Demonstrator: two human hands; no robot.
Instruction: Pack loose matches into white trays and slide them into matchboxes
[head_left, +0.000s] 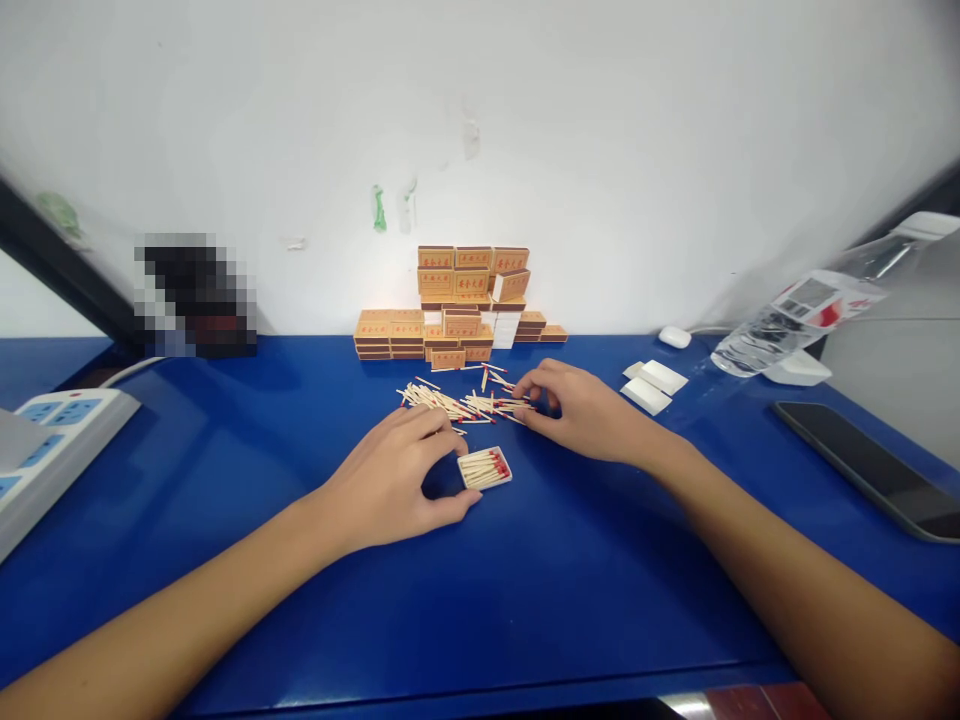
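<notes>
A small white matchbox tray [485, 468] lies on the blue table, filled with red-tipped matches. My left hand [405, 470] grips its left end, with the thumb at the near corner and the fingers at the far one. Beyond the tray spreads a loose pile of matches [442, 400]. At the right side of that pile, my right hand [574, 408] has its thumb and fingers curled around some matches [517, 406]. How many are between the fingertips cannot be made out.
Yellow matchboxes [390, 330] stand stacked against the white wall. On the right are white empty trays [652, 385], a white rounded case [675, 337], a tilted plastic bottle [795, 310] and a phone [870, 465]. A power strip [75, 430] is at the left.
</notes>
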